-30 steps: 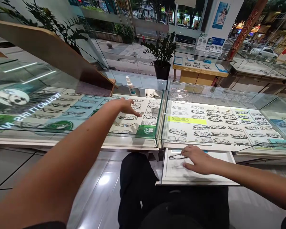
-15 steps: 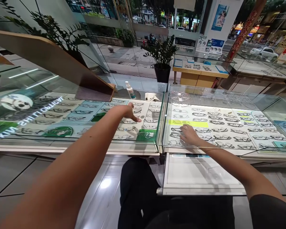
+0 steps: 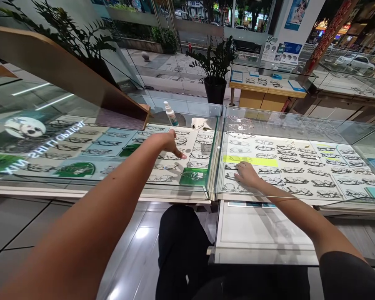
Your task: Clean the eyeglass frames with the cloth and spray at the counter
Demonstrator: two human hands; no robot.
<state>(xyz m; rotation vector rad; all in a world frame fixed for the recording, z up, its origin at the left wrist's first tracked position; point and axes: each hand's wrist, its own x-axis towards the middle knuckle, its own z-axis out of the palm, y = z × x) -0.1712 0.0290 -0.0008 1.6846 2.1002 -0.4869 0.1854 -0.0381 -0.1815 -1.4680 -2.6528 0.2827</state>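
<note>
My left hand [image 3: 171,143] is at the right end of the left glass display case [image 3: 213,160], thumb stretched out to the right and the other fingers mostly hidden behind the hand. No object shows in it. Rows of eyeglasses [image 3: 166,166] lie beneath it under the glass. On the right display case [image 3: 300,121], my right hand [image 3: 247,175] has its fingers loosely spread beside a yellow strip [image 3: 256,161], holding nothing visible. Eyeglasses [image 3: 270,171] lie around and under it; whether it rests on the glass or is inside the case, I cannot tell.
A spray bottle [image 3: 171,114] and a crumpled white cloth [image 3: 200,123] are at the back of the left case. A wooden-edged panel [image 3: 81,79] leans over that case. Below the right case, a white drawer [image 3: 262,231] juts toward me. A potted plant [image 3: 215,89] stands behind.
The view has shifted slightly, and the right case sits a little further right in it. Both hands keep nearly the same places and poses.
</note>
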